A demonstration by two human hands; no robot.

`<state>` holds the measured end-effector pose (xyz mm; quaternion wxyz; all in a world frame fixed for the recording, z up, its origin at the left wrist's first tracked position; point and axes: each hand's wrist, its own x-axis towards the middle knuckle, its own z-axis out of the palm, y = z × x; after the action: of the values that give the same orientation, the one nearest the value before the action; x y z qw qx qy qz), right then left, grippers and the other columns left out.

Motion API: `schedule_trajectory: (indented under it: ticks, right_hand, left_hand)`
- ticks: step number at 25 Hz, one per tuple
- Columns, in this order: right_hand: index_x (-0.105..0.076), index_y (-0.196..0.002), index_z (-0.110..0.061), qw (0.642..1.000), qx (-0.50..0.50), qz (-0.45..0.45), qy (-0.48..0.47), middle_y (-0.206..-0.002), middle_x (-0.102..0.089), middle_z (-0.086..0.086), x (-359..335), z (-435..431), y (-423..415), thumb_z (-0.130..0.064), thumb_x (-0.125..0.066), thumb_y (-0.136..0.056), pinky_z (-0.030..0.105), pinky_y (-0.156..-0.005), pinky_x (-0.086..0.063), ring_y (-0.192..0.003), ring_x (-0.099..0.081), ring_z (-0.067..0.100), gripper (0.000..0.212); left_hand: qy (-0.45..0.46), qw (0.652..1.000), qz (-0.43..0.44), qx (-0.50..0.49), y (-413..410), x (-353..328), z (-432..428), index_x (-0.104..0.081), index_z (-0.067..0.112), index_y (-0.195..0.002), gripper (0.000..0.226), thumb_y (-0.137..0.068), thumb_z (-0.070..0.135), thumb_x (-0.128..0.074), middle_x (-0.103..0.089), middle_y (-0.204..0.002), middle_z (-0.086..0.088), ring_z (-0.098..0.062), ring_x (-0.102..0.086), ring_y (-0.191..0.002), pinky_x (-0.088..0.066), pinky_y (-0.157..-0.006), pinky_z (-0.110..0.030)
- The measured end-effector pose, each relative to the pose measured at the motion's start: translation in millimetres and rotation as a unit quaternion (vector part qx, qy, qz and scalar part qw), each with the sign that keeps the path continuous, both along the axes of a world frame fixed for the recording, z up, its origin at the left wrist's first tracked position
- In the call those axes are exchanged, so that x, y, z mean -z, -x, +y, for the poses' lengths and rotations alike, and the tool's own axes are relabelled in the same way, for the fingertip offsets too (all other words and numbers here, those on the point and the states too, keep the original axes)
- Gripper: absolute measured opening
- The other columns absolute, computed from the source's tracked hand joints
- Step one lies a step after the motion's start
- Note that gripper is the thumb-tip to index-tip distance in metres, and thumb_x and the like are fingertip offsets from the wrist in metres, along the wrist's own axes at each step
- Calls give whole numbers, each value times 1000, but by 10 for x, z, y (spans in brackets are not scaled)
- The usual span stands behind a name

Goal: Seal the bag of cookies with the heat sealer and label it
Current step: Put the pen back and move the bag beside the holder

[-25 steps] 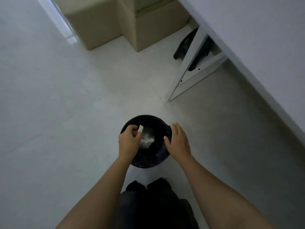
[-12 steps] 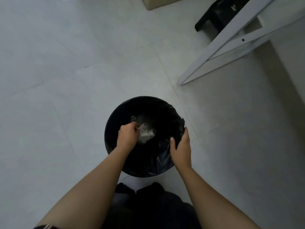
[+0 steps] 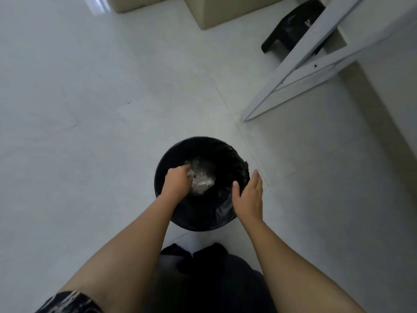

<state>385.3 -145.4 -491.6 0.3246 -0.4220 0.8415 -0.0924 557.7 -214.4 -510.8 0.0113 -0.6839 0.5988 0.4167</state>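
A round black bin (image 3: 172, 154) with a black liner stands on the pale floor right in front of me. Crumpled clear plastic (image 3: 203, 180) lies inside it. My left hand (image 3: 177, 184) reaches into the bin's left side with its fingers curled down over the plastic; its back faces me, so anything in it is hidden. My right hand (image 3: 249, 197) hovers just off the bin's right rim, fingers straight and thumb apart, holding nothing. No cookie bag, heat sealer or label shows in this view.
A white table frame (image 3: 293, 68) slants across the upper right, with a black stool (image 3: 288, 35) behind it. Beige boxes (image 3: 216, 12) stand at the top. My dark trouser legs (image 3: 203, 267) are just below the bin.
The small white scrap pinched in my left hand a second ago is out of sight as that hand dipped into the bin. My right hand has come off the bin's rim.
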Motion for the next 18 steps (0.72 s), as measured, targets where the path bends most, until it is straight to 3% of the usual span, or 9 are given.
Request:
schedule_trajectory:
  ticks: [2, 6, 9, 11, 15, 18]
  right_hand:
    - [-4, -147, -7, 999, -26, -12, 19, -156, -12, 11, -633, -59, -157, -36, -40, -95, 32, -113, -19, -143, -13, 23, 68]
    - [-8, -146, -8, 995, -49, -36, 76, -155, -15, 9, -2154, -138, -442, -36, -36, -97, 30, -114, -18, -142, -14, 20, 63]
    - [-12, -146, -10, 988, -22, -35, 150, -155, -18, 7, -3457, -76, -541, -36, -34, -97, 31, -113, -20, -142, -16, 19, 60]
    - [-14, -145, -10, 979, -4, -33, 202, -154, -19, 7, -4166, 20, -497, -37, -33, -97, 31, -113, -19, -141, -17, 19, 58]
    - [-15, -145, -11, 956, 53, -1, 289, -154, -21, 8, -5034, 168, -39, -38, -31, -97, 29, -115, -15, -141, -19, 19, 57]
    - [-9, -147, -17, 931, 131, 81, 331, -157, -12, 2, -5514, 404, 631, -50, -23, -94, 29, -114, -8, -144, -11, 17, 63]
  left_hand:
    - [21, 999, 18, -23, -33, -638, 25, -65, 5, -109, 27, -90, 12, -48, -70, -98, -15, -32, -61, -97, -47, -83, -37]
    - [58, 994, 61, -71, -136, -2194, 142, -58, 12, -126, 35, -94, 16, -44, -66, -118, -8, -25, -58, -109, -44, -92, -28]
    - [139, 983, 99, -75, -141, -3594, 221, -59, 11, -124, 33, -96, 20, -45, -67, -116, -6, -20, -60, -107, -40, -86, -20]
    - [208, 966, 137, -70, -44, -4461, 258, -59, 10, -124, 33, -97, 21, -45, -67, -115, -7, -20, -60, -106, -44, -91, -24]
    - [329, 921, 206, 25, 549, -5512, 149, -57, 8, -126, 34, -98, 22, -43, -63, -123, -6, -19, -57, -113, -40, -97, -26]
    - [347, 890, 240, 175, 1415, -5995, 189, -43, 12, -138, 43, -100, 30, -36, -42, -145, -6, -18, -38, -133, -26, -108, -28]
